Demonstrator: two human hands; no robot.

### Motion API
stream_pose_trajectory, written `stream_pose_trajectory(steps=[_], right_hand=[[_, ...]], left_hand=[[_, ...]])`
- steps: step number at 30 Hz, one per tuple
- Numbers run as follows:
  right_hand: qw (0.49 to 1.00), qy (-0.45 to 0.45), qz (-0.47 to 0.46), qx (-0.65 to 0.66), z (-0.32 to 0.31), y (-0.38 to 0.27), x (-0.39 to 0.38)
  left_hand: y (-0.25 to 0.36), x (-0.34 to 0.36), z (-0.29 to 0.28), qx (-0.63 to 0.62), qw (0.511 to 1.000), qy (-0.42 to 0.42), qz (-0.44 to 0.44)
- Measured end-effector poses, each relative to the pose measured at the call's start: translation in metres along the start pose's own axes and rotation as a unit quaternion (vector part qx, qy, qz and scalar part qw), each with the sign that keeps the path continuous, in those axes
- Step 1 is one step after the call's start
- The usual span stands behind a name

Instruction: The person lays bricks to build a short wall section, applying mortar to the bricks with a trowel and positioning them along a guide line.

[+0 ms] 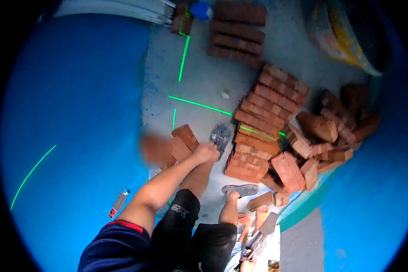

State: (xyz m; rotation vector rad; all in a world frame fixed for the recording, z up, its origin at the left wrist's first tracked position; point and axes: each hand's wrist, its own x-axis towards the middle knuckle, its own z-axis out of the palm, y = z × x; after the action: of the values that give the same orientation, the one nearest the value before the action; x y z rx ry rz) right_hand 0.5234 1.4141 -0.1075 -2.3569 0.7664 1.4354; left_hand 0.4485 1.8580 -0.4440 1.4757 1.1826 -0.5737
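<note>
My left hand (206,152) is above my lower leg, beside my grey shoe (221,135); its fingers are too indistinct to tell whether open or closed. Just left of it lie red bricks (186,138), with a smeared brick-coloured patch (155,148) beside them. To its right stands a stack of bricks (267,102) in rows, with a loose heap of bricks (317,124) further right. My right hand is not in view. Green light lines (199,104) cross the pale floor and the stack.
Blue surfaces (63,99) flank the floor. More bricks (235,31), a blue object (201,11) and a stained tub (340,41) are at the top. A bottle (119,204) lies left. At lower right a co-worker's hand (248,265) holds a long tool (264,231).
</note>
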Motion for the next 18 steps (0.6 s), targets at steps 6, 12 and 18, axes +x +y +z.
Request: stream_pose_trajectory(steps=[6, 12, 18], right_hand=[[0.990, 0.036, -0.129, -0.033, -0.009, -0.125, 0.001], [0.980, 0.005, -0.192, 0.042, -0.032, -0.245, 0.024], [0.956, -0.014, -0.279, -0.093, -0.049, -0.359, 0.029]], left_hand=[[-0.069, -0.123, -0.016, 0.002, 0.997, 0.072, -0.040], [-0.045, -0.209, -0.009, -0.227, 0.968, 0.011, -0.110], [0.023, -0.205, -0.023, -0.184, 0.954, 0.108, -0.209]])
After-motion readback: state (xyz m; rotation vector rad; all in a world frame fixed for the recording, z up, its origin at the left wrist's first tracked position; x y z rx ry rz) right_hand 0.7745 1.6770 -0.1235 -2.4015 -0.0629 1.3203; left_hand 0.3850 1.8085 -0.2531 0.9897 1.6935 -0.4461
